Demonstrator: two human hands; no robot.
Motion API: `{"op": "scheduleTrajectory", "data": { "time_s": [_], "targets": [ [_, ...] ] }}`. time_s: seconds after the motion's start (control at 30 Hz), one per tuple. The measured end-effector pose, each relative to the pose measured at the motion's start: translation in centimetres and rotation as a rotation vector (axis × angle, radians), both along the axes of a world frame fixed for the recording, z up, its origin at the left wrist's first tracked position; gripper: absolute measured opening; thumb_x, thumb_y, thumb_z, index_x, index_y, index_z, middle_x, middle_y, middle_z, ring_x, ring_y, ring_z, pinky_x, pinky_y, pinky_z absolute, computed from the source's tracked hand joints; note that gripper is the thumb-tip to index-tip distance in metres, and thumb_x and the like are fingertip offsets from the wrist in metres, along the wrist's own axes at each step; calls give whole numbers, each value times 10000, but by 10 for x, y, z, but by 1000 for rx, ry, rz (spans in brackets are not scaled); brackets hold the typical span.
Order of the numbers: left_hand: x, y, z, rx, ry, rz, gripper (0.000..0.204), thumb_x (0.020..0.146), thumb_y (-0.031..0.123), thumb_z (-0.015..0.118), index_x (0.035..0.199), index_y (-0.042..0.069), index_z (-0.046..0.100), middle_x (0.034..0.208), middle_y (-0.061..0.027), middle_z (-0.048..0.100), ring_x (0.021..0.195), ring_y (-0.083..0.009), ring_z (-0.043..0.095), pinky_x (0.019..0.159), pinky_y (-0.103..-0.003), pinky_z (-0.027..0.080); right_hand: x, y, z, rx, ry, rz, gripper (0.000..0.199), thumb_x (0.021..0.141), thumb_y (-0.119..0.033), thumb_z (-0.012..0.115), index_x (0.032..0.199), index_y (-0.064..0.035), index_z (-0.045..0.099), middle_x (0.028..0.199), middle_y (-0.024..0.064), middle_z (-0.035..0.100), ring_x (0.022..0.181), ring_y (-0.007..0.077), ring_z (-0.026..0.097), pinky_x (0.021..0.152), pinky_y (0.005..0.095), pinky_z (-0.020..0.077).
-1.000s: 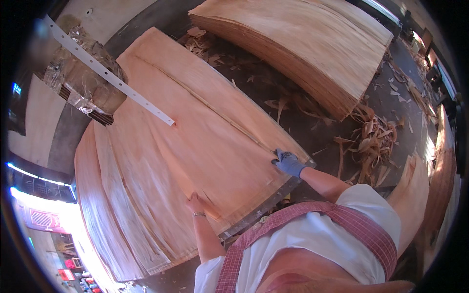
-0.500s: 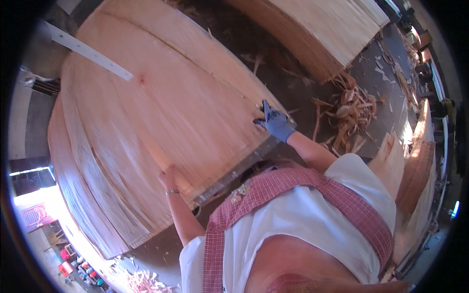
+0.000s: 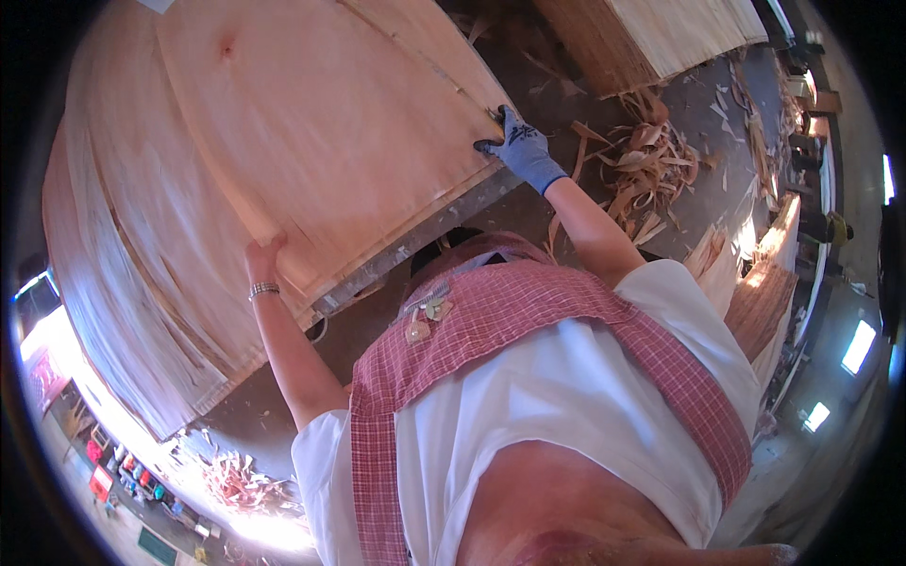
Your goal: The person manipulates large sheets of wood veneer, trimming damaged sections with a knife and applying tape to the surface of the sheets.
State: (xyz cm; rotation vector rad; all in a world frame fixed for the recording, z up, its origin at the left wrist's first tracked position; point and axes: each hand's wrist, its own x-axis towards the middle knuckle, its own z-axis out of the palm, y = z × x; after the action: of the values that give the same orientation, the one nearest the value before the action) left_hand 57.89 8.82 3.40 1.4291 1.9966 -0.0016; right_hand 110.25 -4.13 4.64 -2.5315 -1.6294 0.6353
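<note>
A large, thin wood veneer sheet (image 3: 349, 141) spreads in front of me, with a small knot, long ripples and splits toward its left side. My left hand (image 3: 265, 257), bare and with a metal band at the wrist, is closed on a raised fold near the sheet's front edge. At the near right corner, my right hand (image 3: 524, 151) in a grey-blue glove with dark fingertips grips the sheet's edge, thumb lying over the top. What lies beneath its fingers is hidden.
Another stack of veneer (image 3: 694, 33) stands at the far right. Curled wood strips (image 3: 651, 165) lie in a heap beside my right arm, with split wood pieces (image 3: 760, 302) farther right. Pale shavings (image 3: 236, 481) litter the floor at lower left. A metal table edge (image 3: 425, 231) runs under the sheet.
My view has shifted, so the sheet and both hands sit farther left and higher. The pale strip over the sheet has nearly left the picture. Both hands stay at the sheet.
</note>
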Motion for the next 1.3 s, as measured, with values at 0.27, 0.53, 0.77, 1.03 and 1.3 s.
{"op": "scheduleTrajectory", "data": {
  "time_s": [0.27,0.53,0.77,1.03,1.3],
  "targets": [
    [-29,-1,-21,-66,70,-65,800,604,484,830,1057,-134,601,1045,-299,654,1010,-377,640,835,-427,509,0,-3,-3,-20,64,23,1064,689,-693,684,1449,-47,314,1265,221,581,1115,362,603,921,420,480],
    [-15,-1,-15,-44,-35,-136,701,587,414,834,1013,-103,628,997,-284,667,953,-361,658,803,-427,510,4,-16,1,-9,111,-12,1020,683,-648,715,1423,-45,355,1295,226,558,1159,358,575,954,417,463],
    [-33,-13,-5,-53,199,-147,702,594,410,854,1059,-58,617,962,-231,671,945,-348,646,824,-439,496,-6,-6,-7,49,164,43,1041,690,-656,702,1440,-41,325,1317,223,543,1172,367,563,967,428,451],
    [229,-57,62,569,235,-390,744,715,428,771,1330,121,486,1384,-150,461,1273,-354,440,1003,-545,369,6,-18,-4,150,252,-15,875,744,-579,712,1372,-42,424,1235,217,591,1111,379,590,927,436,466],
    [306,-47,69,203,284,-441,853,552,389,847,1293,178,481,1350,-126,481,1239,-337,461,980,-479,409,132,-39,-15,395,577,-192,501,800,-306,755,1162,-2,591,1055,209,662,963,330,652,818,382,506]
  ]
}}
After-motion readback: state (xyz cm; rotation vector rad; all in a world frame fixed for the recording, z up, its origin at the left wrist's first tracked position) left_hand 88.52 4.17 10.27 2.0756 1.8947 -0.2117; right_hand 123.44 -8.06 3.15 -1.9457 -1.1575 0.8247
